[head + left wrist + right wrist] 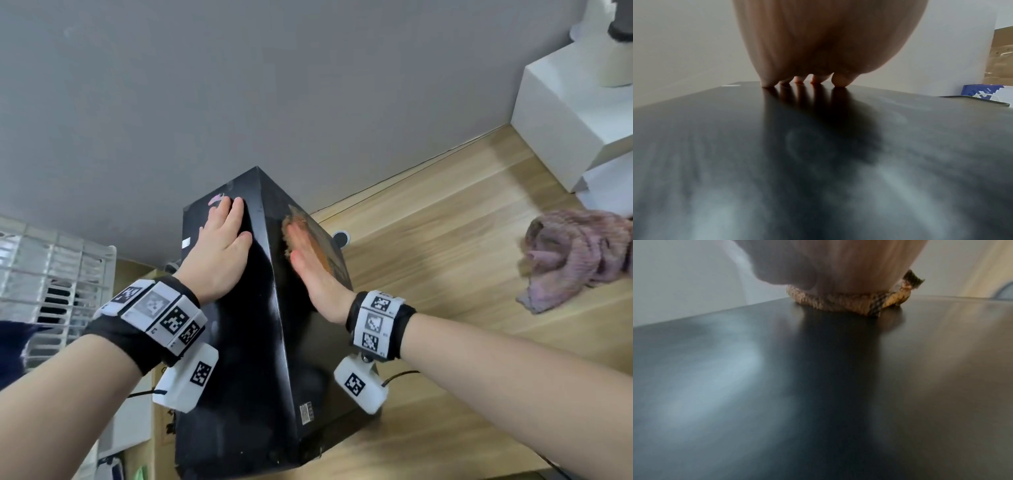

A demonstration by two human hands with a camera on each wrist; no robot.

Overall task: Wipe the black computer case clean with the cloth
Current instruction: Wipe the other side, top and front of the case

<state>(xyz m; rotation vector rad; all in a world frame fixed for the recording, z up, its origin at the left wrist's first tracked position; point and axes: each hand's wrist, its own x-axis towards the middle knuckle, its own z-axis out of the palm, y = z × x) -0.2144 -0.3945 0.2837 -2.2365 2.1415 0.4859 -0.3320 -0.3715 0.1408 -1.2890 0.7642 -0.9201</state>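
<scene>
- Both hands lay flat on the black computer case (pixel 250 342), one on each of two faces that met at a sharp edge.
- Her or his left hand (pixel 222 250) pressed with straight, spread fingers on the left face; in the left wrist view the fingertips (pixel 839 81) touched the glossy surface and held nothing.
- On the other face the right hand (pixel 311 274) pressed an orange-brown cloth (pixel 301 222) flat against the panel, fingers straight and together, the cloth showing beyond the fingertips.
- From the right wrist camera the cloth (pixel 849 303) looked woven, with a darker checked corner sticking out past the hand.
- Long and box-shaped, the case ran away from the person toward the grey wall (pixel 274 85), its far corner pointing at the wall.
- It rested on a light wooden surface (pixel 445 257).
- Its panels were shiny black, with hazy grey smears and reflections, a small white label near the near end and a pinkish mark by the left fingers.
- A crumpled purple knitted cloth (pixel 575 253) lay well apart to the right, and a white wire rack (pixel 51 274) stood to the left.
</scene>
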